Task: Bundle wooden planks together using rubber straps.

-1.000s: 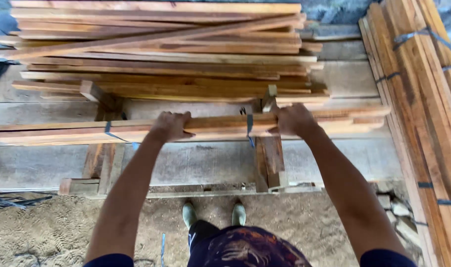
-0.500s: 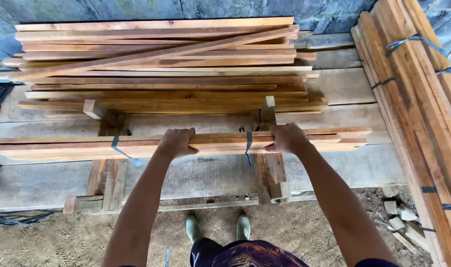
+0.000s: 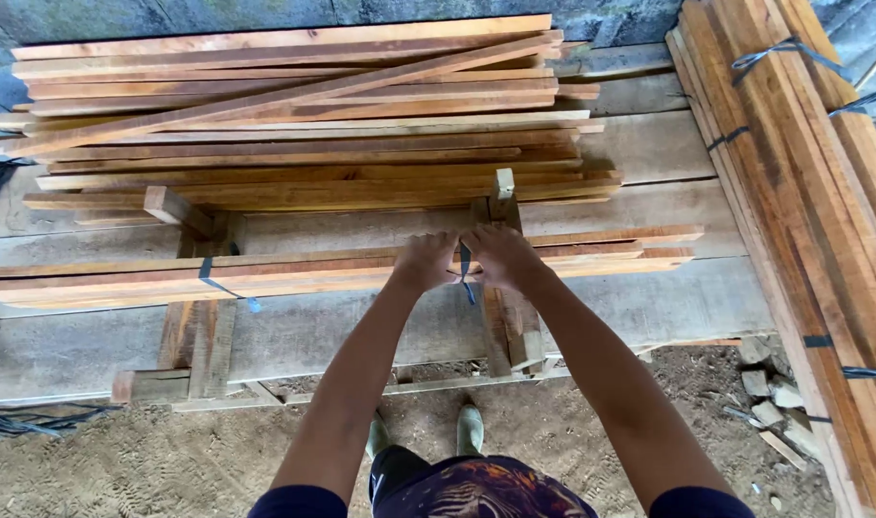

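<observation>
The setting is an outdoor timber yard or sawmill work area. Rough-sawn wooden slats lie stacked across the upper half of the frame on heavy grey planks. Strapped bundles of boards lean along the right edge. Sawdust-covered dirt ground fills the bottom, with stones at lower right.
</observation>
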